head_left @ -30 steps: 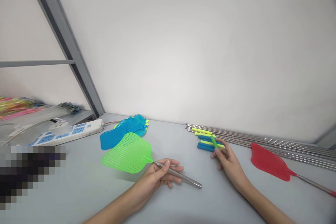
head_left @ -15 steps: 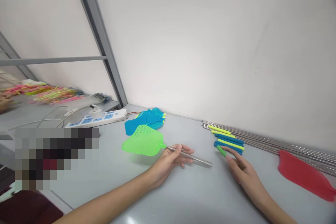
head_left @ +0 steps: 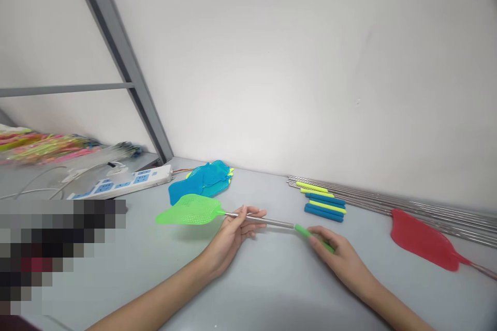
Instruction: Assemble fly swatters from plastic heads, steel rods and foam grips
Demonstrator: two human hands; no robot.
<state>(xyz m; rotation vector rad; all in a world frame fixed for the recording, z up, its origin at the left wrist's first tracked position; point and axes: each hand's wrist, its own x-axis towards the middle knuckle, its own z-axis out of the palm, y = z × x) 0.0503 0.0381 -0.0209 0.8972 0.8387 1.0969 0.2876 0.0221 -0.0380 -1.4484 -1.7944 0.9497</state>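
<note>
My left hand [head_left: 236, 230] is closed around the metal rod of a fly swatter with a bright green perforated head [head_left: 190, 210], which points left above the table. Between the thumb and fingers of my right hand [head_left: 341, 251] is a green handle sleeve [head_left: 328, 245]. The sleeve's front end is at the tip of the metal rod [head_left: 275, 222]; whether the rod has entered it I cannot tell. Beyond my right hand lie several blue and yellow handle sleeves [head_left: 325, 209]. A pile of blue and yellow swatter heads [head_left: 202, 181] rests behind the green one.
Long metal rods [head_left: 361, 197] lie along the wall at right. In front of them is a red fly swatter [head_left: 421, 240]. A white power strip [head_left: 132, 180] with cables sits at left by a grey metal frame [head_left: 124, 57]. Colourful packed items [head_left: 50, 147] lie further left.
My right hand has brought the green sleeve away from the sleeve pile to the rod's end. The green swatter head has tilted flatter, and the whole view has shifted rightward.
</note>
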